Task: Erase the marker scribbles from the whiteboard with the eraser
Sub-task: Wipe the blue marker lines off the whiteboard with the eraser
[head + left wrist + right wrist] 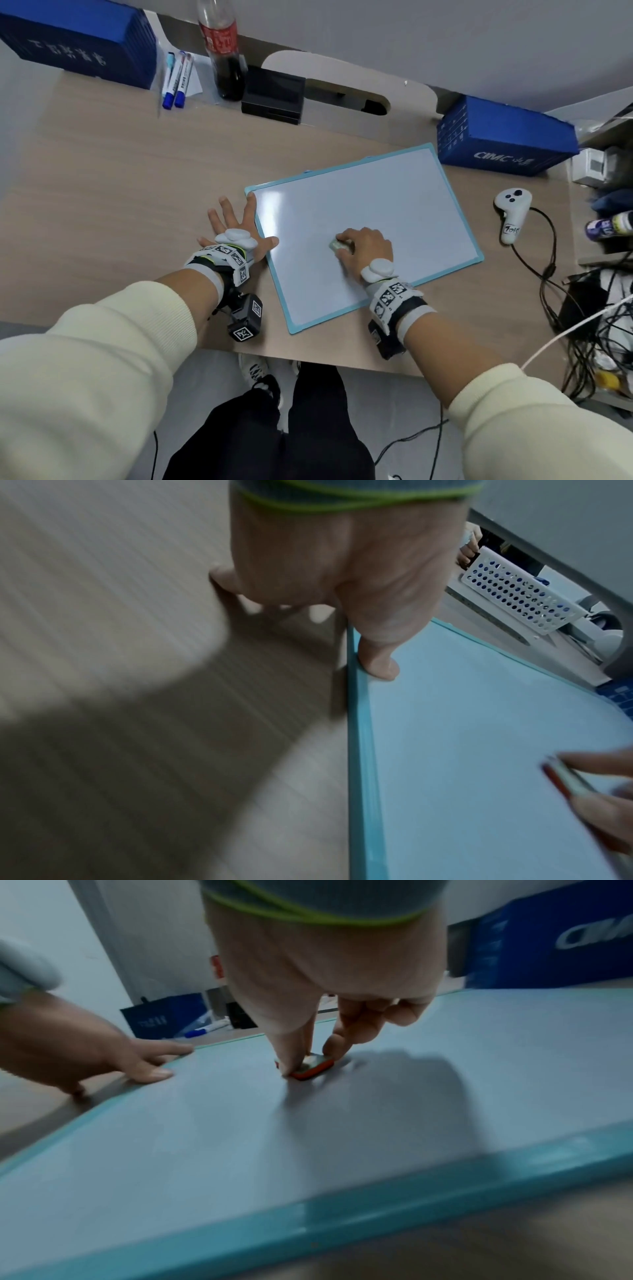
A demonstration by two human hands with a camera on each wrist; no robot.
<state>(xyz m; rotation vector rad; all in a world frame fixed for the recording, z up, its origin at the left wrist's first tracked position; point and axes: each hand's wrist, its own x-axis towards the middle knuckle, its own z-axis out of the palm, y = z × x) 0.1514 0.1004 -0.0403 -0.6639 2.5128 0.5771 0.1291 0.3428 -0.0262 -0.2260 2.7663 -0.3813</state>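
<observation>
While the right hand [364,248] pinches the small eraser [313,1066] mid-whiteboard [394,205], the left hand [236,222] lies flat, fingers spread, thumb on the whiteboard's left frame. No scribbles show. Hard strokes could skid the whiteboard if that brace lifts.

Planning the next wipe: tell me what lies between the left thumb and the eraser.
Only bare whiteboard surface between left hand and eraser, shown in the head view.
</observation>
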